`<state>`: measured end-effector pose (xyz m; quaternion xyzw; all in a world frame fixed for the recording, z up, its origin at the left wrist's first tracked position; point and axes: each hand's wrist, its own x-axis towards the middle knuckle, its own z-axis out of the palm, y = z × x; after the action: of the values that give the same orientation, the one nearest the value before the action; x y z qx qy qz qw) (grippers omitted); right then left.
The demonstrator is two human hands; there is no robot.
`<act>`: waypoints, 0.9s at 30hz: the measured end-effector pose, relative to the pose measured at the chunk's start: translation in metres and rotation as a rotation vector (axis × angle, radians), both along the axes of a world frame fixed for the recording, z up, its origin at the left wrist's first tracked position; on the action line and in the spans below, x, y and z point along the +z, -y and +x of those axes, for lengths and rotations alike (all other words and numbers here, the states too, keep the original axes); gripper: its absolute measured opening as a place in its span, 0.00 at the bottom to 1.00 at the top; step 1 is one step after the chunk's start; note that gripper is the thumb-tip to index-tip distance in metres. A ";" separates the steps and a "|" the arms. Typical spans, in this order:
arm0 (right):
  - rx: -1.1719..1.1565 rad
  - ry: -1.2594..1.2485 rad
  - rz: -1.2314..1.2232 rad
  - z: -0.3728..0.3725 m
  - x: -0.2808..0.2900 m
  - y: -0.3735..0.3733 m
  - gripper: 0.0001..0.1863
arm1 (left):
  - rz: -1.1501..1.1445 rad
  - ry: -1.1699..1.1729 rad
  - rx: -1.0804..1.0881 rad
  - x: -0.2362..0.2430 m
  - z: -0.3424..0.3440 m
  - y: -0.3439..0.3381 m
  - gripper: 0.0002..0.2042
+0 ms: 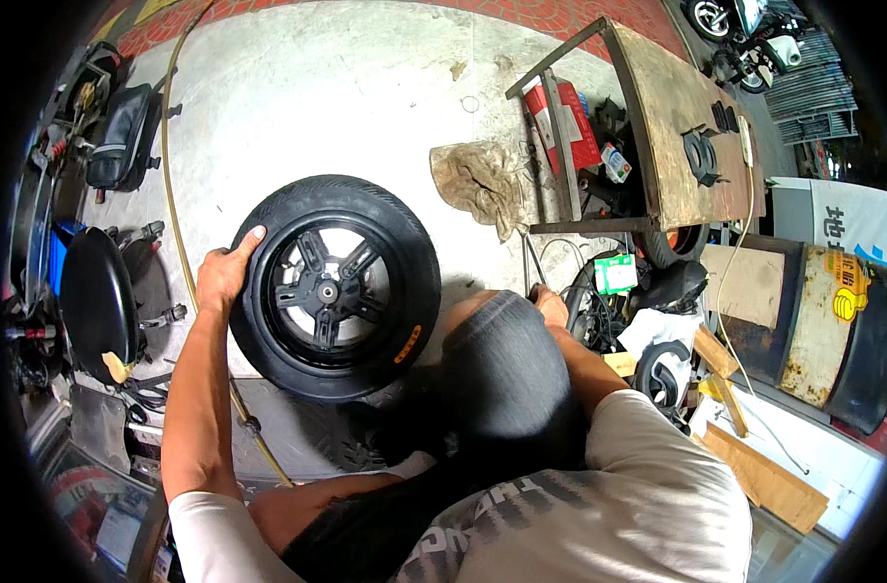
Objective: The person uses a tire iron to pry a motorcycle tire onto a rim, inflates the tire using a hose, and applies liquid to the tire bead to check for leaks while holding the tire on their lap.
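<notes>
A small scooter wheel point(329, 291) with a black tyre and a black spoked hub lies flat in front of me, an orange label on its sidewall. My left hand point(228, 267) grips the tyre's left side, its thumb stretched over the sidewall and its fingers underneath. Beyond my knee on the right, my right hand point(552, 307) is closed round the near end of a thin dark metal rod point(532, 260). My knee hides part of that hand. A crumpled brown cloth point(477, 183) lies on the floor past the rod's far end.
A metal-framed wooden table point(672, 117) stands at the right, a red box point(566, 126) beneath it. Cables, a green-and-white box point(614, 275) and wood pieces point(754, 476) crowd my right. At left are a yellow hose point(174, 185), a round black stool seat point(99, 304) and a black bag point(123, 139).
</notes>
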<state>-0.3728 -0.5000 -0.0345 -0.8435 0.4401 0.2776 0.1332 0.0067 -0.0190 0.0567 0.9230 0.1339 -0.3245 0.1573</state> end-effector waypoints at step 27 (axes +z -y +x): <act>-1.300 0.658 1.194 0.106 0.155 -0.022 0.32 | 0.182 -0.019 0.198 0.020 -0.021 0.016 0.62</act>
<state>-0.2672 -0.4779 0.1206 -0.2606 0.5497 0.0764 0.7900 -0.0140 -0.0347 0.0770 0.9126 0.2550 -0.3027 0.1028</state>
